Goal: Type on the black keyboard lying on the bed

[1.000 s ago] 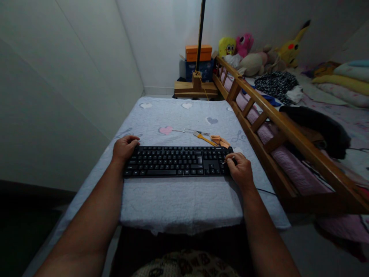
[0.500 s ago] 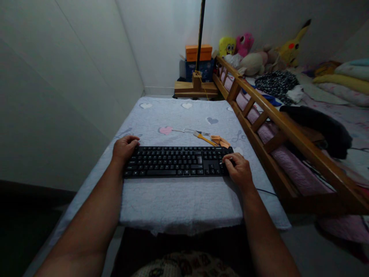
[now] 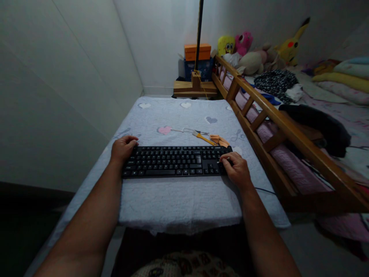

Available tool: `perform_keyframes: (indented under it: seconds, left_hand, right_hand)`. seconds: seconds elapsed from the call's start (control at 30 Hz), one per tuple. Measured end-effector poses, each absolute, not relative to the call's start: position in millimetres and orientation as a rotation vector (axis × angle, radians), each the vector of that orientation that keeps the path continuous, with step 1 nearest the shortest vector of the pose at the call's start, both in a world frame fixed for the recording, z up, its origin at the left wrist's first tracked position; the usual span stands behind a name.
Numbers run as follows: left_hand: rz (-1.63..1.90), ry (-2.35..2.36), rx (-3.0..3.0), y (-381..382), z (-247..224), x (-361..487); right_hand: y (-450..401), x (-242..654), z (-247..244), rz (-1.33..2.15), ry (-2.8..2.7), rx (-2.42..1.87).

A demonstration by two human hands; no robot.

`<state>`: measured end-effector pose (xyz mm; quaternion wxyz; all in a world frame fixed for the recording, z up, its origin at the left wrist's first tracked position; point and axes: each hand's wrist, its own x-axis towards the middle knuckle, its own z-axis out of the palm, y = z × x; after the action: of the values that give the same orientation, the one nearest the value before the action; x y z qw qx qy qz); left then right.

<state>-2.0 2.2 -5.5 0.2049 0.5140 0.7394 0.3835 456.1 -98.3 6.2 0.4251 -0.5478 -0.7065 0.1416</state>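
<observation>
A black keyboard lies flat across the cloth-covered table. My left hand holds its left end, with the fingers at the upper left corner. Over the number keys at the other end, my right hand is closed in a pinch. A thin stick with a pale tip, perhaps a cotton swab, pokes out from those fingers towards the keys; the rest of it is hidden. Behind the keyboard lie a brush with a yellow handle, a thin wire tool and a folded orange cloth.
The table cover has a heart pattern. A wooden bed rail runs along the right side, with soft toys and bedding beyond it. A cable lies by my right forearm. Boxes stand behind the table.
My right fingers have shifted slightly to the left over the number keys, with the pale tip. My left hand stays at the keyboard's end. The whole view has drifted a little.
</observation>
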Motion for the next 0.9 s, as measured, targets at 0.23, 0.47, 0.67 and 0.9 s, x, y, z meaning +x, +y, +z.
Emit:
perform_keyframes:
  seconds: [0.23,0.47,0.67,0.9]
  left_hand:
    - [1.066,2.048,1.426,2.5,-4.2,-2.3]
    - [1.058,2.071,1.452,3.1,-6.8,-3.8]
    - [1.052,2.091,1.463,3.3,-5.7,-2.9]
    - [1.071,2.078,1.462,5.6,-10.6,-6.2]
  right_hand:
    - [-98.6,456.4,8.6,0.361,-1.788,-1.365]
    - [-98.9,456.5,6.6,0.372,-1.777,-1.36]
    - [-97.8,456.7,6.6,0.359,-1.787,-1.357]
    - [-98.0,457.4,7.3,0.322,-1.821,-1.377]
